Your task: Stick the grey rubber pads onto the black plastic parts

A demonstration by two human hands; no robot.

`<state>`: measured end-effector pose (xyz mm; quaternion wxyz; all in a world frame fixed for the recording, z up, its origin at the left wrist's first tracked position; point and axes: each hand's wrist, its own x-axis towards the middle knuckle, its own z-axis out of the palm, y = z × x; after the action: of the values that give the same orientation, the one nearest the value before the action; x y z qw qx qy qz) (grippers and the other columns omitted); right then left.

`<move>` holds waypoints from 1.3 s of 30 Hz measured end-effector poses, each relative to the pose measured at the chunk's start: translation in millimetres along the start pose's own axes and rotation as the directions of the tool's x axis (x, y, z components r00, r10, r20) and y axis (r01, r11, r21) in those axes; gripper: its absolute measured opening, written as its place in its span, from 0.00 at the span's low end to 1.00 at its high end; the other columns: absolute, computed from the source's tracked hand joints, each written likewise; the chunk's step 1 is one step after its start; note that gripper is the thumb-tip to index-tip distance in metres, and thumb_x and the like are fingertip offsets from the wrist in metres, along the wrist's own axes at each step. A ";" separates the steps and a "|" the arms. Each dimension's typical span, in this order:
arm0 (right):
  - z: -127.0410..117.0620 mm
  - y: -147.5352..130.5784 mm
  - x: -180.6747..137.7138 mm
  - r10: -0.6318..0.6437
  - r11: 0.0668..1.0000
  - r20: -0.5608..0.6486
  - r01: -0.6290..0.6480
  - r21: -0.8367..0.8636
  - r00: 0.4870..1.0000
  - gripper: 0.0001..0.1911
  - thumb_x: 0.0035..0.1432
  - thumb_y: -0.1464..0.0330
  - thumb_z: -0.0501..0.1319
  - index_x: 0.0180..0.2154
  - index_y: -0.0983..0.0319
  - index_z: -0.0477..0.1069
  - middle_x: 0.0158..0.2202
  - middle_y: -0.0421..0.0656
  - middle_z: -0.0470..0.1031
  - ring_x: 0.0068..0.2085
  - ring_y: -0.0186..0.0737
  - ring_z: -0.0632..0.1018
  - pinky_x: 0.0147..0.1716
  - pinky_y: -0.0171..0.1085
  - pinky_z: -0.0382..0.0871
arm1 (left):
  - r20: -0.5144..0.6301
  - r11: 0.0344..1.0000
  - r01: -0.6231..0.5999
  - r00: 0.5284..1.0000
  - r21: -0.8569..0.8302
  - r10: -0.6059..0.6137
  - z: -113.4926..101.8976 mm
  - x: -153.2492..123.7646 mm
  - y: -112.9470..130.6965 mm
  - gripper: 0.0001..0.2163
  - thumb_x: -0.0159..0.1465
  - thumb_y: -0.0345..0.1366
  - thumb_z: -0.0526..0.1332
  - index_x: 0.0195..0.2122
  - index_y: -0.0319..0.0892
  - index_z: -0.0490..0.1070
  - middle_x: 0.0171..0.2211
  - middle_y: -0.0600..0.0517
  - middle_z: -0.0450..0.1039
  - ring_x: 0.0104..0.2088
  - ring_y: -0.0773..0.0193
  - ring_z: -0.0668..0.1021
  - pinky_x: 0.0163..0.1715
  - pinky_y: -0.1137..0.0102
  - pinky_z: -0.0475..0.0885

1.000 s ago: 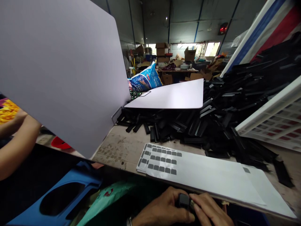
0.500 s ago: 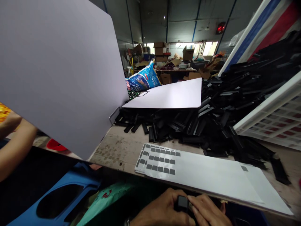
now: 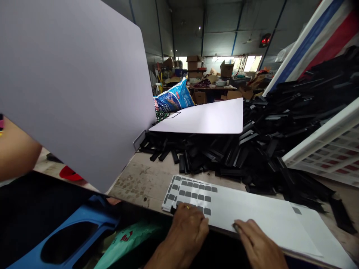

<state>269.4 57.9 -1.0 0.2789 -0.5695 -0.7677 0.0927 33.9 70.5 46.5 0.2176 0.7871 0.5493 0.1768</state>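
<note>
In the head view, the left hand [image 3: 190, 226] is gripping a black plastic piece [image 3: 173, 210] at lower centre, only its end showing past the curled fingers, and is resting at the front edge of the sticker sheets [image 3: 248, 205]. The right hand [image 3: 259, 241] is staying well apart from it, toward the lower right, with its fingertips at the same edge; a dark spot is showing at the fingertips, and whether they are holding anything cannot be told. The sheets are lying stacked across the lower right of the frame, with rows of grey stickers [image 3: 196, 195] showing toward their left end, partly behind the left hand.

Beyond them, a heap of black plastic pieces [image 3: 207, 151] is spreading over the worktable [image 3: 133, 183] from the centre to the right edge, where a white plastic crate [image 3: 322, 130] is leaning. A small white board [image 3: 210, 117] is lying over the heap, and a large white board [image 3: 75, 86] is filling the upper left. Another person's forearm [image 3: 18, 149] is reaching in at the left edge.
</note>
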 end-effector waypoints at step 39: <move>-0.1 32.8 58.1 0.402 0.536 0.524 -0.657 0.530 0.751 0.17 0.59 0.51 0.55 0.33 0.58 0.64 0.23 0.31 0.53 0.23 0.30 0.58 0.20 0.31 0.47 | 0.327 0.969 0.218 0.930 -0.118 -0.169 -27.7 -43.3 -33.3 0.12 0.63 0.40 0.59 0.47 0.56 0.75 0.44 0.54 0.75 0.47 0.57 0.75 0.45 0.68 0.69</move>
<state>285.1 122.6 2.8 0.2897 -0.6066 -0.4979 0.5479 -21.2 43.9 50.2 0.3784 0.7281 0.5675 0.0683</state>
